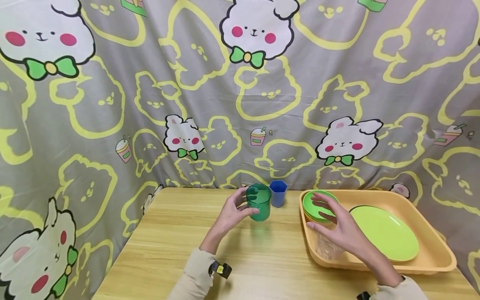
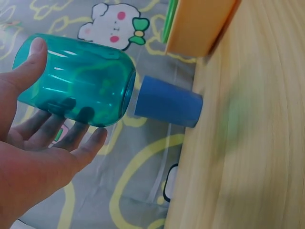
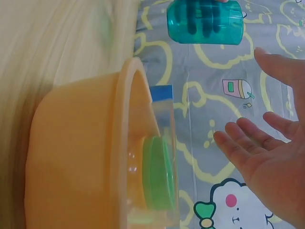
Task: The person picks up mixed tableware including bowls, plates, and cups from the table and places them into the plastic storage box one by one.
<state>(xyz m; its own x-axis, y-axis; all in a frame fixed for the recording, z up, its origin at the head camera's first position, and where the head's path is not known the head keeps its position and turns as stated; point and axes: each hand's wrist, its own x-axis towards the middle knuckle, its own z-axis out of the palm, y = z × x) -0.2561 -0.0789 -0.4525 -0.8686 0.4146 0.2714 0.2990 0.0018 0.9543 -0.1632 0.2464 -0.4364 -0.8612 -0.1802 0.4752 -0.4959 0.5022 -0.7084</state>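
Note:
My left hand [image 1: 231, 212] grips a clear teal-green cup [image 1: 260, 204], thumb on one side and fingers round the other. In the left wrist view the cup [image 2: 81, 78] is held off the wooden table. Just behind it a blue cup [image 1: 278, 193] with an angular rim stands on the table near the curtain. My right hand [image 1: 343, 229] is over the left part of an orange tub [image 1: 436, 262], its fingers spread and holding nothing. Beneath it are a stack of round green-topped pieces [image 1: 318, 204] and a clear plastic item [image 1: 326, 248], partly hidden by the hand.
A lime-green oval plate [image 1: 386, 233] lies in the right part of the tub. The wooden table [image 1: 180, 221] reaches back to a grey curtain [image 1: 217, 91] with cartoon animals. A black band with a small device [image 1: 221, 269] sits on the left wrist.

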